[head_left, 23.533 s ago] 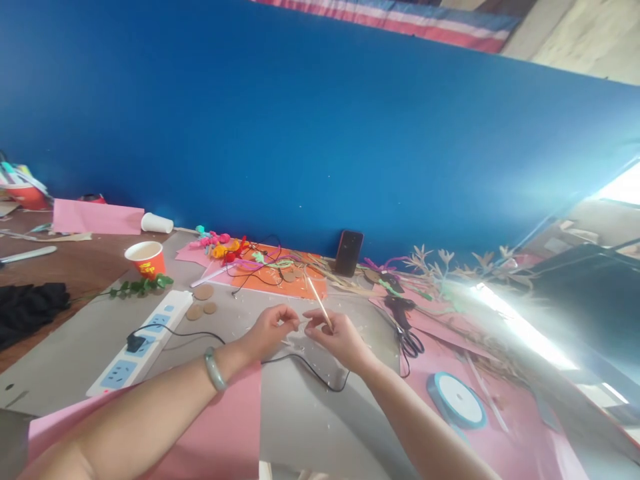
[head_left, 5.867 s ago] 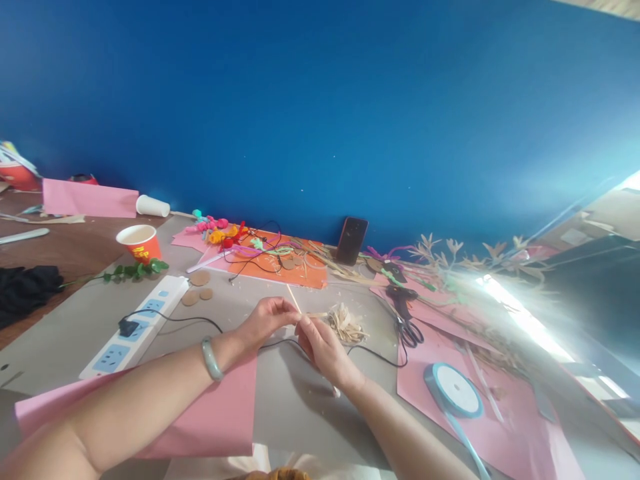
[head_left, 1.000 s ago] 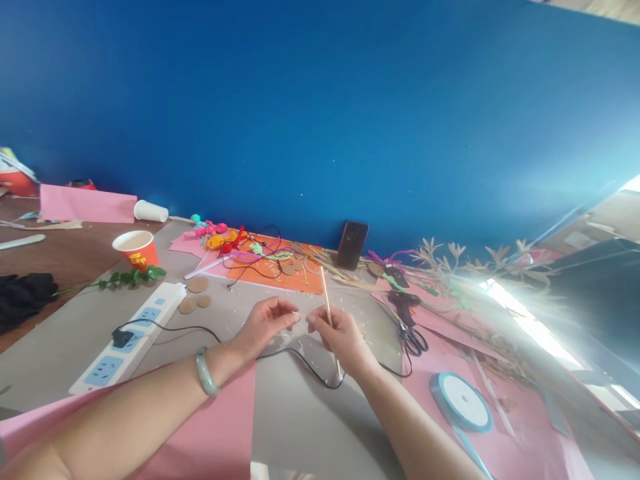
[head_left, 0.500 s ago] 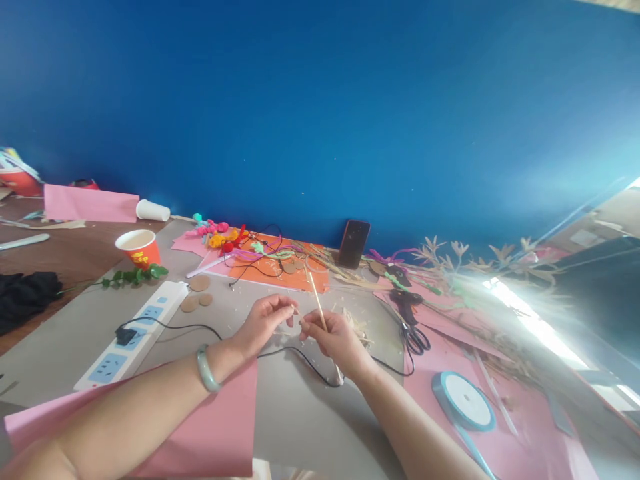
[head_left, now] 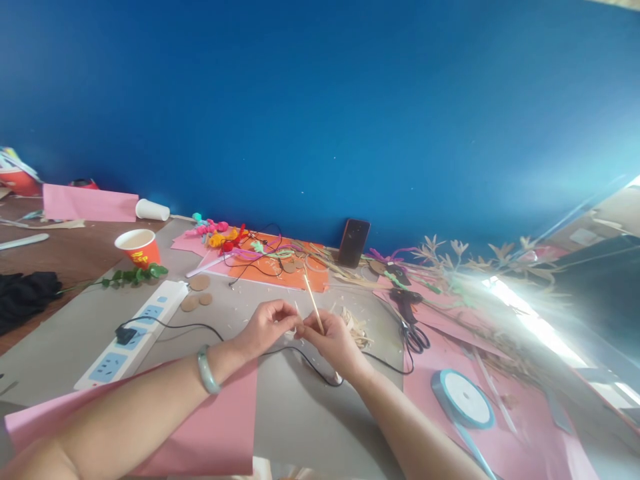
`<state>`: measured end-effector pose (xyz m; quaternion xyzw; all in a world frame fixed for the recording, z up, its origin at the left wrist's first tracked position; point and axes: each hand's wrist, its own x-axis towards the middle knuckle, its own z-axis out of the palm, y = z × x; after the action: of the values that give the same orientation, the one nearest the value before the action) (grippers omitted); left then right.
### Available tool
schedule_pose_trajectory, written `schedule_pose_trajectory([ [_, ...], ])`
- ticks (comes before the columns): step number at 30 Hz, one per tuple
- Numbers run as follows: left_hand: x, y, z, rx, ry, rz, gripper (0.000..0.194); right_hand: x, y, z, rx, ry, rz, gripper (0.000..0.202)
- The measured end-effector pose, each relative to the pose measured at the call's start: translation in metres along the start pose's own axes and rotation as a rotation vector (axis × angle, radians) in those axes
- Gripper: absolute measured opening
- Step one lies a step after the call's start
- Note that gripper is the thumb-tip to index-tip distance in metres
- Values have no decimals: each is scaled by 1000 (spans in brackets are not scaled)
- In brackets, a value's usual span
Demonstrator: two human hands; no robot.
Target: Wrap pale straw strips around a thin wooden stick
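Observation:
My left hand (head_left: 269, 327), with a pale green bangle on its wrist, pinches something small and pale that I cannot make out. Its fingertips meet those of my right hand (head_left: 331, 339) above the grey mat (head_left: 310, 427). A thin wooden stick (head_left: 313, 301) is held in my right hand, slanting up and to the left past the fingers. Just beyond the right hand lies a pile of pale shavings (head_left: 356, 328). A black cable (head_left: 313, 365) runs beneath both hands.
On the left are a white power strip (head_left: 133, 337), a red paper cup (head_left: 139, 248) and wooden discs (head_left: 199, 283). A phone (head_left: 354, 243) leans on the blue wall. Black scissors (head_left: 414, 333) and a ribbon roll (head_left: 465, 399) lie right, on pink paper (head_left: 425, 433).
The hands have come together, fingertips now touching. The stick has shifted slightly left and down with my right hand, and more of the shavings shows.

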<state>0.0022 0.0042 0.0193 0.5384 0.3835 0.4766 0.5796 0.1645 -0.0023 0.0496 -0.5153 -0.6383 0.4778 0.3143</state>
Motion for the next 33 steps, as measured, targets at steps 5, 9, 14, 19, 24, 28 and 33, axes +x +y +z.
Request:
schedule_pose_trajectory([
  [5,1,-2,-1,-34,-15,-8,11,-1,-3,-3,84,5,36,25],
  [9,1,-3,-1,-24,-56,-33,17,0,-1,-4,120,-30,23,25],
  [14,1,-3,-1,-6,-77,-58,21,1,2,-5,153,7,20,23],
  [19,2,-3,-3,-41,-67,-67,23,2,6,-5,139,49,48,27],
  [24,3,-5,-4,-88,-103,-126,25,3,7,-5,169,99,33,28],
  [28,3,-6,-5,-117,-125,-145,27,2,6,-5,191,130,22,31],
  [33,3,-3,-5,-136,-84,-152,27,2,5,-5,213,138,15,32],
])
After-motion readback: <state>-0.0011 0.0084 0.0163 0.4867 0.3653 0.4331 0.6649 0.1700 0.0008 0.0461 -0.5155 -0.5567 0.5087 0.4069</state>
